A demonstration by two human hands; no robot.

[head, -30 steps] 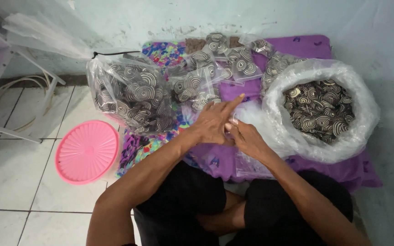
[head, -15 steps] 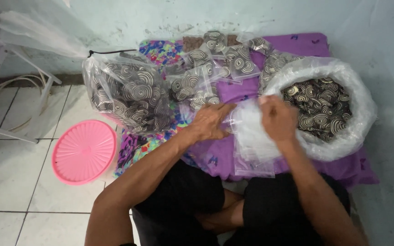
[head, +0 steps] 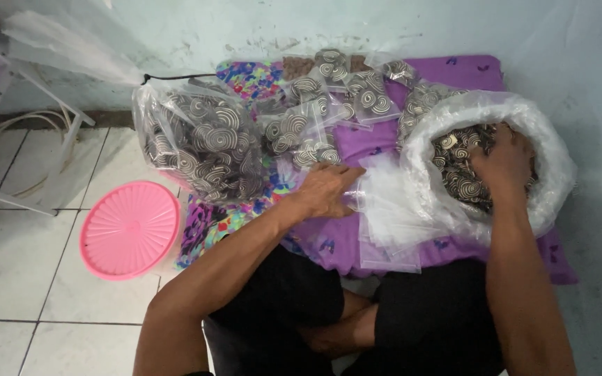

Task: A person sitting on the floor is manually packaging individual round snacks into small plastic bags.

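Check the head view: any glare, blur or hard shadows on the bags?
Head view: soft, even light, no hard shadows; white glare on the rolled rim of the big open bag; right hand inside it slightly soft; left hand on the empty clear bags reasonably sharp.

A cushion [head: 482, 69] lies on the floor against the wall. On it, an open sack [head: 552, 174] sits right, small filled packets [head: 329, 104] behind, a tied bag [head: 200, 150] left, with a lid [head: 130, 230] on the floor further left.
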